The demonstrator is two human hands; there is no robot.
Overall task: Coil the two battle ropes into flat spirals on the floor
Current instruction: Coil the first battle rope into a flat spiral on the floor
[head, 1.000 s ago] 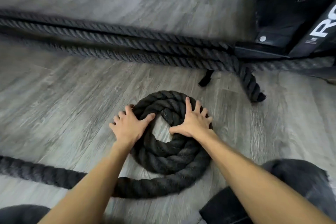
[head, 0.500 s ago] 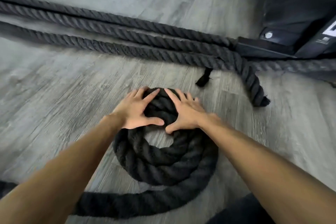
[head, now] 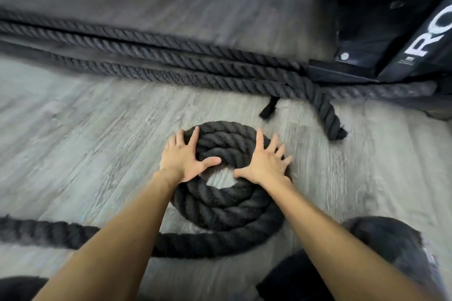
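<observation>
A thick black battle rope lies in a small flat coil (head: 227, 205) on the grey wood floor, with a bare patch of floor in its middle. My left hand (head: 183, 160) presses flat on the coil's left side, fingers spread. My right hand (head: 265, 162) presses flat on the right side, fingers spread too. The rope's loose tail (head: 49, 232) runs from the coil's near edge off to the left. Straight black rope lengths (head: 171, 63) lie side by side across the floor beyond the coil.
A black rack base (head: 381, 32) with white lettering stands at the upper right, where the ropes are anchored. One rope end (head: 330, 117) and a short black strap (head: 269, 106) lie just beyond the coil. My dark-clothed knee (head: 381, 247) is at the lower right.
Both hands slid apart along the coil: the left back toward its left side, the right toward its right side. The view shifted slightly; the coil stays about two turns.
</observation>
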